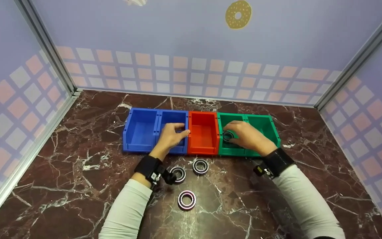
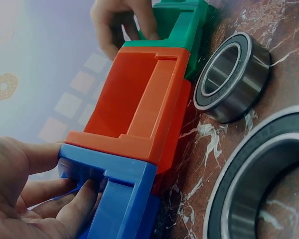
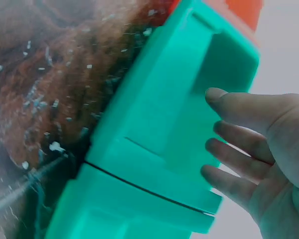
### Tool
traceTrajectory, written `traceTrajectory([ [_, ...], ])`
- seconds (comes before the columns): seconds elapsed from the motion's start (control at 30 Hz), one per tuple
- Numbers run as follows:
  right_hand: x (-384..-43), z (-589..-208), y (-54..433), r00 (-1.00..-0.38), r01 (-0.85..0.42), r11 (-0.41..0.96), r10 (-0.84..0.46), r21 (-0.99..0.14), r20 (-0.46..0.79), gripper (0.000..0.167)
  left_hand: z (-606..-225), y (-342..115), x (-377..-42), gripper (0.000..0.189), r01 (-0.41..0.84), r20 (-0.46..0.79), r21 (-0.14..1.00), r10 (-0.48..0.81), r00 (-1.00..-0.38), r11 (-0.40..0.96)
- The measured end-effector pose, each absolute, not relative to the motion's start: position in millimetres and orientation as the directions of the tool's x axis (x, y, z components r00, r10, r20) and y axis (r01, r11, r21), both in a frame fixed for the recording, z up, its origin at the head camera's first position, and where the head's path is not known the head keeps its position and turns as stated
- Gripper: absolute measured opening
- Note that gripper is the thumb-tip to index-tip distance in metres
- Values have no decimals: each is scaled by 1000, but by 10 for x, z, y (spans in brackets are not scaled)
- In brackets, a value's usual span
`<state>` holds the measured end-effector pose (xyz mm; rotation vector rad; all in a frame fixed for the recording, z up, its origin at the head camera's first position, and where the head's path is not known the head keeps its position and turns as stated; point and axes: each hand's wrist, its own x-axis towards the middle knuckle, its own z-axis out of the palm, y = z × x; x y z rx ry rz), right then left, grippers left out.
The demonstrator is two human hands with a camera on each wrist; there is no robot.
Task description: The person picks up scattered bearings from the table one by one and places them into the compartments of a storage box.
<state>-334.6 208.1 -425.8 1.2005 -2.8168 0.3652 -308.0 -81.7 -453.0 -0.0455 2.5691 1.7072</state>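
My left hand [image 1: 171,136] reaches into the right-hand blue bin [image 1: 141,132] of the pair. Its thumb touches the rim beside the red bin [image 1: 202,132], and the other fingers are bent loosely inside; I see nothing held. My right hand [image 1: 246,134] is over the left green bin [image 1: 232,151], thumb and fingers apart with nothing between them in the right wrist view. A bearing [image 1: 228,136] shows inside that bin, near the fingertips in the head view. On the table lie a bearing [image 1: 200,166], another bearing [image 1: 178,174] by the left wrist, and a reddish-edged bearing [image 1: 187,200].
The bins stand side by side in a row, with another green bin [image 1: 265,126] at the right end. They sit on a dark red marbled table [image 1: 78,186]. Panels [image 1: 191,39] enclose the back and both sides. Each wrist wears a black strap with a camera.
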Motion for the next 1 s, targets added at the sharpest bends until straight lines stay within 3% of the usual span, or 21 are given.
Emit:
traceTrajectory([
  [0.3,-2985,-4043,2112,-674,-738,661,-711,-136,203,38,-4529,-815,-3068,49,-67,-74,924,4,-997,376],
  [0.53,-2694,-3989,2025,-555,-827,559,-788,-69,265,41,-4538,-820,-3080,50,-46,-53,920,9,-999,389],
  [0.87,-2391,-4206,1820,-383,-920,391,-882,-25,276,53,-4546,-827,-3079,49,-57,-65,911,7,-998,407],
  [1.0,-2339,-4316,1756,-347,-937,348,-906,-40,241,57,-4547,-818,-3078,49,-55,-64,921,11,-998,386],
])
